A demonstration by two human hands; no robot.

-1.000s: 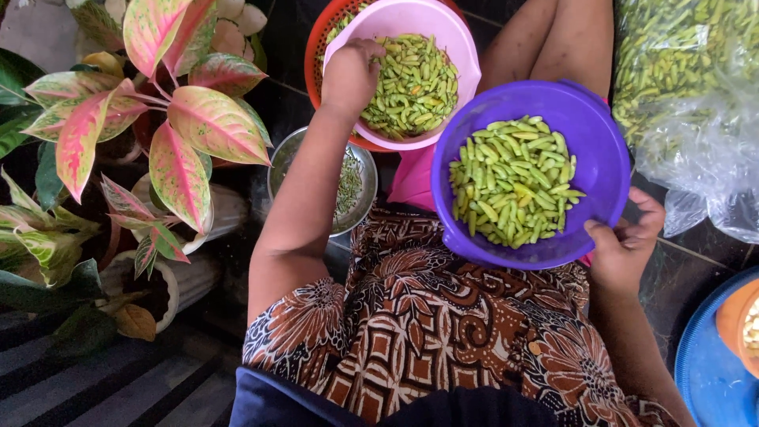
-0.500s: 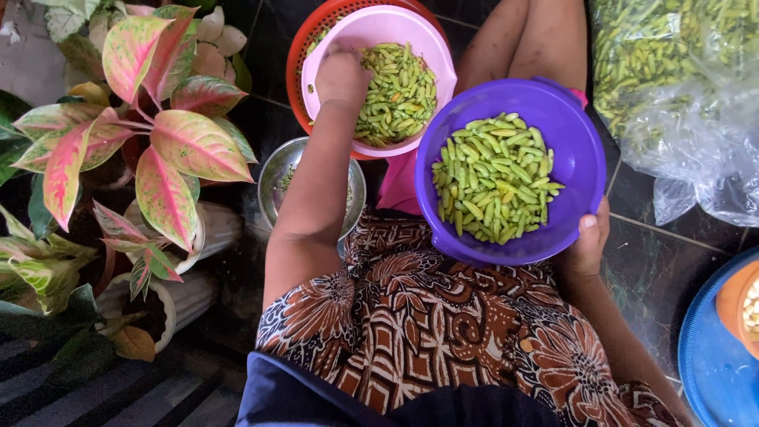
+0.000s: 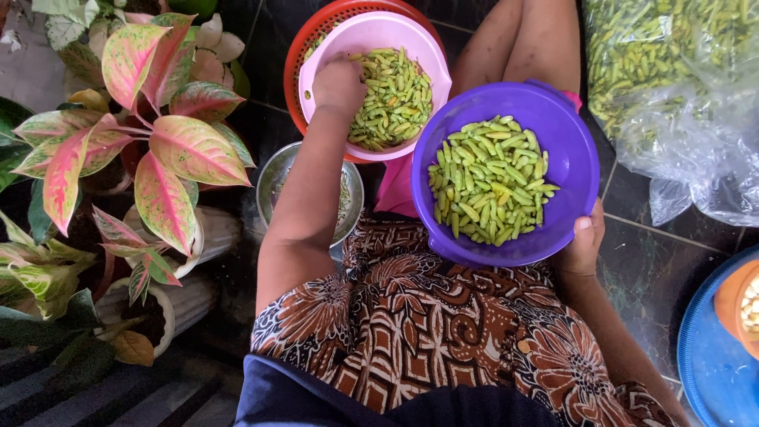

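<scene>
Steel bowl (image 3: 273,186) sitting under the L forearm, potted plant (image 3: 150,150) beside it. L hand (image 3: 338,83) is curling fingers into green chillies (image 3: 395,95) in pink bowl (image 3: 371,35). R hand (image 3: 583,241) is gripping purple bowl (image 3: 569,150), heaped w/ chillies.

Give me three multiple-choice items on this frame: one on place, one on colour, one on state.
1. Where is the left hand?
A. on the steel bowl
B. in the round pink plastic bowl of small green chillies
C. on the potted plant

2. What colour is the round plastic bowl held by the right hand?
A. purple
B. red
C. blue

3. How does the right hand's grip sit on that bowl?
A. open and apart from it
B. thumb over the rim, clasping the edge
C. flat inside, on the chillies

Answers: 1 B, the hand lies on the chillies inside it; 2 A, its wall is purple; 3 B, the thumb lies across the rim.
</scene>
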